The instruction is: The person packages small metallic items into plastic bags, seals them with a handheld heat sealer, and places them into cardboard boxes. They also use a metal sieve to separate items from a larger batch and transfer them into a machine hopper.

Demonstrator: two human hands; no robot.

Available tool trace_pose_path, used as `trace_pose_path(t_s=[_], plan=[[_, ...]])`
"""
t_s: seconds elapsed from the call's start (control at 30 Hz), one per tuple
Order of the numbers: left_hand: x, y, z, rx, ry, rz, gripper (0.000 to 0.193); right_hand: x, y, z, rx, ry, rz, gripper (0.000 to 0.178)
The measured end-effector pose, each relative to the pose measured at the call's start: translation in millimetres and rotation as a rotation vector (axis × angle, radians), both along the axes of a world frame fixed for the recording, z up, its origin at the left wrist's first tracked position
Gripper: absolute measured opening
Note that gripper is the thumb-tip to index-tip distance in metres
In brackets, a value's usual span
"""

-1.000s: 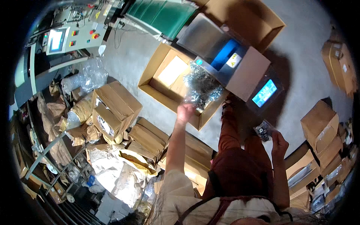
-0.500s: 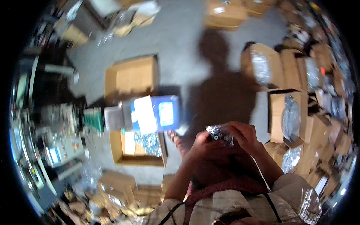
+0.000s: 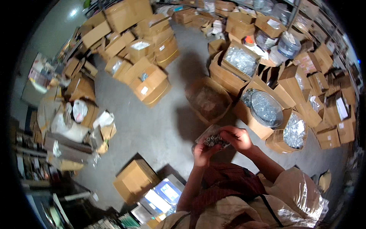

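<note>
Between my two hands is a clear plastic bag (image 3: 212,140) with several small metal parts in it, ring-shaped like nuts or washers. My left hand (image 3: 204,154) grips its left side, the thumb lying across the front. On the right side, the fingers of my right hand (image 3: 237,138) are closed on the bag's upper edge. The bag is held up in front of my body, above the floor. Just beyond it stands an open cardboard box (image 3: 198,108), its inside dim in my shadow.
To the right, a round mesh basket (image 3: 280,119) of shiny parts rests on an open carton. More cartons with bagged parts (image 3: 294,131) crowd that side. Stacked boxes (image 3: 150,86) stand at the far left. A blue machine with a lit screen (image 3: 167,191) is at the lower left.
My view has swung to the right: the blue machine has shifted to the lower left and the cartons lie ahead. Both hands still hold the bag, whose metal parts show more clearly.
</note>
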State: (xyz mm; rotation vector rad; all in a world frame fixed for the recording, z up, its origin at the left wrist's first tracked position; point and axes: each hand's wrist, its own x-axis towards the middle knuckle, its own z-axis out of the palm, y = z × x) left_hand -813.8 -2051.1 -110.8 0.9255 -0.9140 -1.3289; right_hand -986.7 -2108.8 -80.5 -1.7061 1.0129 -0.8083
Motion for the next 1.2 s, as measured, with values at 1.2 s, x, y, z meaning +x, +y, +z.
trace_pose_path(t_s=[1.2], plan=[[-67,-473,-96,0.473,-0.937,-0.04,0.019,-226,-897,-284,0.028,1.361,-0.539,0.032]])
